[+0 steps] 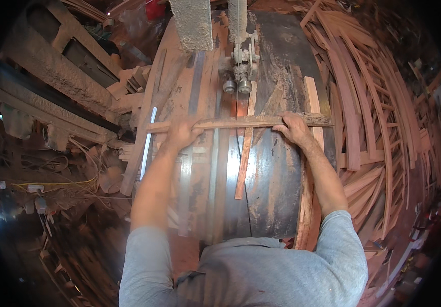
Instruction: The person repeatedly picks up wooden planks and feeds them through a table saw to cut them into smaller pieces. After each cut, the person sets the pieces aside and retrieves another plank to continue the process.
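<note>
A long rough wooden strip (241, 122) lies crosswise in front of me over a metal saw table (277, 194). Near its left end, my left hand (181, 131) is closed around it. My right hand (293, 129) grips it farther right, fingers over the far edge. The thin band saw blade (238, 105) comes down between my hands, just beyond the strip, from a blade guide with rollers (241, 71). A narrower reddish strip (244, 166) lies lengthwise on the table, passing beneath the crosswise piece beside the blade. Whether the blade touches the wood I cannot tell.
Stacks of cut wooden slats (379, 112) fill the right side. On the left stands a dusty machine frame (61, 71), with loose cables (77, 181) below it. A pale offcut (311, 97) lies along the table's right side. A dusty upright arm (192, 25) hangs over the far end.
</note>
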`<action>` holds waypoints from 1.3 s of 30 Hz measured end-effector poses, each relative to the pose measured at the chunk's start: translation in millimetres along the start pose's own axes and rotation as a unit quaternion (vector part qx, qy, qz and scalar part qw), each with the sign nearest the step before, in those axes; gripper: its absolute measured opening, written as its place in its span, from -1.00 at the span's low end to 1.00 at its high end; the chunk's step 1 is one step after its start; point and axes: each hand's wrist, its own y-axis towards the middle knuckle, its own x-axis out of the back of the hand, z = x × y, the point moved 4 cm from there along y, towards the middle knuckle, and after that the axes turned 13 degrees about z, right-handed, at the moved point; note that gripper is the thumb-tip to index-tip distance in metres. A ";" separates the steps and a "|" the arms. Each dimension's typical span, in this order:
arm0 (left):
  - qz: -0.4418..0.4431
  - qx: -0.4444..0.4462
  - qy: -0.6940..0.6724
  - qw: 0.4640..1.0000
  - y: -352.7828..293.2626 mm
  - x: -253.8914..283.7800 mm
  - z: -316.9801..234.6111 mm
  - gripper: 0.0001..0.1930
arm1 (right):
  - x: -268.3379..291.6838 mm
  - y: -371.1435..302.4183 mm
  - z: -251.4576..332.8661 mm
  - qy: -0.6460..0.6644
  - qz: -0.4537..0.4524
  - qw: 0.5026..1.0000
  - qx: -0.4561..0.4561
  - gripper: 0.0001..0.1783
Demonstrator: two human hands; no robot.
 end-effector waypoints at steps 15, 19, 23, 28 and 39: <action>-0.135 0.131 -0.107 0.976 -111.4 54.9 5.4 -0.56 | 113.4 -18.4 -45.7 -0.060 0.070 0.984 -0.150 -0.44; -0.080 0.260 -0.525 0.806 -176.4 4.6 34.1 -0.61 | 87.9 -52.2 -115.5 -0.100 0.019 0.991 -0.087 -0.43; -0.175 0.184 -0.789 0.560 -245.9 -36.2 10.2 -0.54 | 78.0 -94.1 -67.5 -0.167 0.061 0.982 -0.069 -0.50; -0.268 0.071 -0.838 0.470 -321.3 -108.4 -43.5 -0.51 | 40.8 -204.8 13.5 -0.121 0.086 0.986 -0.071 -0.58; -0.329 -0.139 -0.853 0.380 -371.6 -93.8 -25.7 -0.18 | -102.8 -34.0 478.1 0.272 0.297 0.915 -0.016 -0.57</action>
